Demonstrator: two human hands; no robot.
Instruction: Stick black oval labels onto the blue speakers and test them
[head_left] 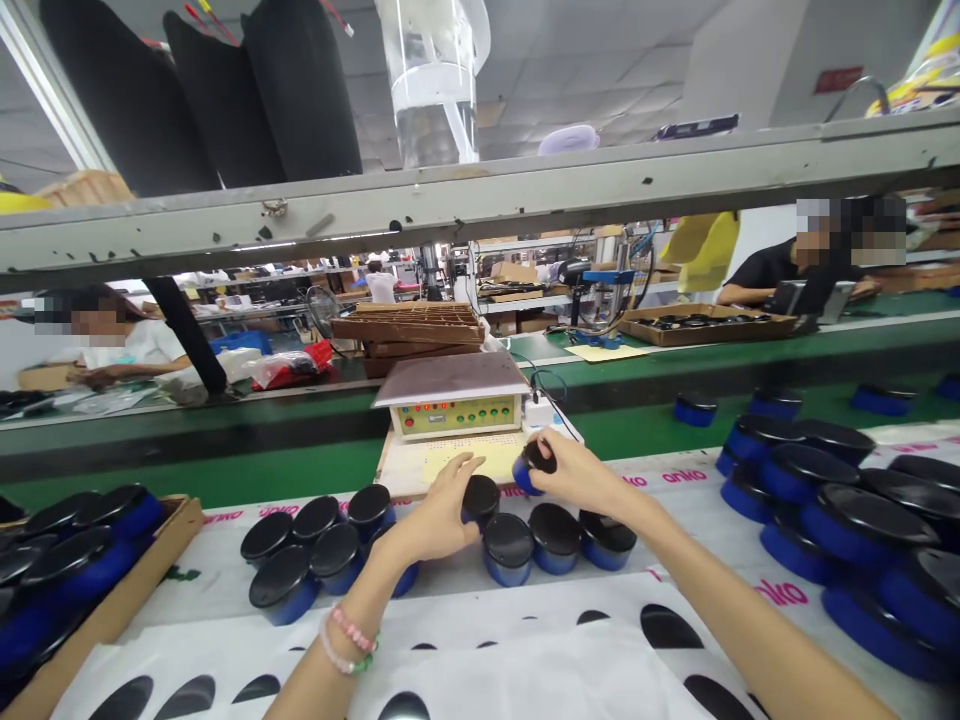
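Observation:
My right hand (574, 475) grips a round blue container with a black lid (531, 470), tilted, with its fingers around the rim. My left hand (431, 512) closes on a second such container (480, 498) from its left side. Just below my hands, a row of similar containers (508, 548) stands upright on a white printed sheet (420, 660). Another cluster of them (315, 555) sits to the left of my left wrist. Beyond my hands stands an electronic bench unit with red and green displays (456, 416), on a pale yellow pad (472, 460).
A cardboard tray (150, 560) of containers lies at the left, and a large heap of them (847, 530) fills the right. A green conveyor belt (300, 450) runs behind. Co-workers sit across it at the left and right. A grey metal shelf beam (480, 205) crosses overhead.

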